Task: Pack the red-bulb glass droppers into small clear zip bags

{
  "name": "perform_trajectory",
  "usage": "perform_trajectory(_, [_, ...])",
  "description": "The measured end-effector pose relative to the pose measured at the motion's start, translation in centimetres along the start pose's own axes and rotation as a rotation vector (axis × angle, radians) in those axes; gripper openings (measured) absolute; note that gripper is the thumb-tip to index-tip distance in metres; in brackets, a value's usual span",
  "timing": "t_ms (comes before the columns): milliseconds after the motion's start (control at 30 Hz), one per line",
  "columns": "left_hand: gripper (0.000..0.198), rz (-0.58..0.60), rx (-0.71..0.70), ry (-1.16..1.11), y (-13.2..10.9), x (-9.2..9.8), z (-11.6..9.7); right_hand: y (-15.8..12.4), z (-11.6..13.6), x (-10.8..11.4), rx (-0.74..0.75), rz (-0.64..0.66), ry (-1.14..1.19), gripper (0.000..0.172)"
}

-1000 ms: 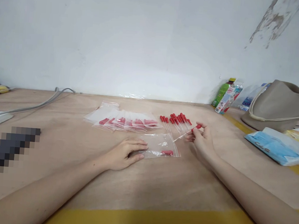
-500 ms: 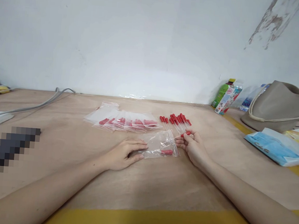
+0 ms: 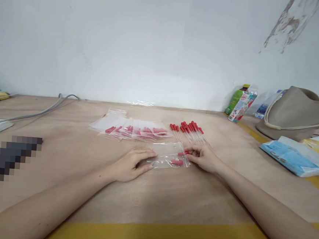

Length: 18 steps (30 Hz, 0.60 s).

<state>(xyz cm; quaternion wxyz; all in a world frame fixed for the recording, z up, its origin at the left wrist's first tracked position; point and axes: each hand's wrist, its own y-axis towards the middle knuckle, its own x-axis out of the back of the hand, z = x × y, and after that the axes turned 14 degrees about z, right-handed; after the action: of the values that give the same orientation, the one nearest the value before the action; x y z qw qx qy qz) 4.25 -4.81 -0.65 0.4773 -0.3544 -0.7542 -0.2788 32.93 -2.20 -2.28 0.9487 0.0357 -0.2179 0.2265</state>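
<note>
Head view: clear bag (image 3: 164, 149) lies flat on the tabletop (image 3: 131, 198) between the two hands, mouth end toward the right hand (image 3: 204, 158). One red-bulb dropper (image 3: 177, 162) fully inside, on the near side. Second dropper (image 3: 183, 153) mostly in, stem pointing at the left hand (image 3: 131, 165), bulb end at the mouth. Right hand: thumb and fingers pinched on that bulb end. Left hand: palm down, fingers extended, thumb spread apart, laid on the other end of the bag; can't tell how hard it presses.

Loose droppers (image 3: 190, 128) fanned out just past the right hand, bulbs facing away. Overlapping filled bags (image 3: 136, 128) in a row beyond the left hand, red bulbs showing through. Blue packet (image 3: 289, 155) well right of the right hand, taupe bag (image 3: 295, 111) behind it. Green bottle (image 3: 234, 101) farther past the right hand, by the wall (image 3: 142, 52). Gray cable (image 3: 38, 113) off beyond the left hand, to its left.
</note>
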Motion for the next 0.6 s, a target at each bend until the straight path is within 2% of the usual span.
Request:
perform_trajectory(133, [0.037,0.004,0.001,-0.006,0.0,-0.1,0.3,-0.1,0.2,-0.5,0.034,-0.034,0.019,0.028])
perform_trajectory(333, [0.037,0.001,-0.009,-0.007,0.1,-0.1,0.2,-0.1,0.7,-1.1,0.124,0.008,0.071,0.026])
perform_trajectory(467, [0.038,0.011,0.006,-0.004,0.0,-0.1,0.2,-0.1,0.9,-0.6,0.120,-0.045,0.080,0.027])
perform_trajectory(600, [0.038,0.005,-0.005,-0.001,0.0,0.0,0.2,-0.1,0.5,-0.8,0.121,-0.005,-0.004,0.027])
